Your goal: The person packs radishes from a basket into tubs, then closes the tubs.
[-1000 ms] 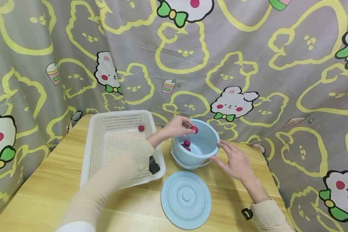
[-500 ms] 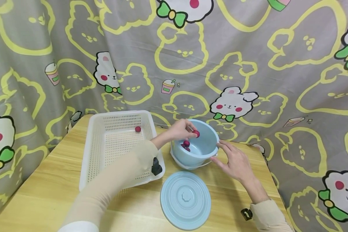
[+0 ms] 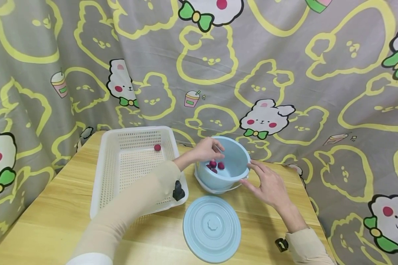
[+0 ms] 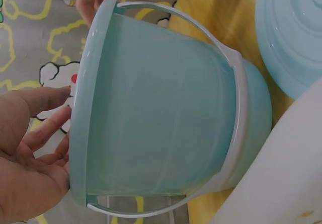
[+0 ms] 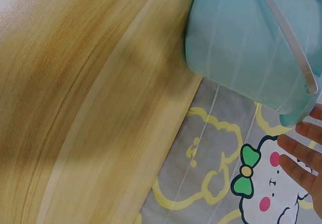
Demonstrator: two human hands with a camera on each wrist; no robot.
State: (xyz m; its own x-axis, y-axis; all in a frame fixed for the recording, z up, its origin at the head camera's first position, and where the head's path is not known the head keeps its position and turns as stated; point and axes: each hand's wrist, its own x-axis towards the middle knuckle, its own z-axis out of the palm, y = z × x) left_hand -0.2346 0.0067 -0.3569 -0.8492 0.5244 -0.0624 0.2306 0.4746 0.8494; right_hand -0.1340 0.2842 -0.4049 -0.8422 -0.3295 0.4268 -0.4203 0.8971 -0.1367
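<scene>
My left hand (image 3: 208, 149) hovers over the mouth of a light blue bucket (image 3: 236, 154), fingers loosely bent and holding nothing. In the left wrist view, its thumb and fingertips stand apart beside the bucket's rim (image 4: 90, 98). Inside the bucket lie several small dark red round pieces (image 3: 220, 165), too small to tell their kind. With its fingers extended, my right hand (image 3: 268, 183) touches the bucket's right rim; the right wrist view shows those fingers (image 5: 300, 151) spread by the rim. One more red round piece (image 3: 157, 147) sits in a white plastic basket (image 3: 99, 176).
A round light blue lid (image 3: 212, 229) lies on the wooden table (image 3: 159, 239) in front of the bucket. The bucket's pale handle (image 4: 240, 103) hangs down its side. A patterned grey curtain (image 3: 159, 55) closes off the back. My left forearm crosses the basket.
The left hand has moved slightly right over the bucket and let go of a red round piece, which now lies with the others inside. The right hand stays at the rim.
</scene>
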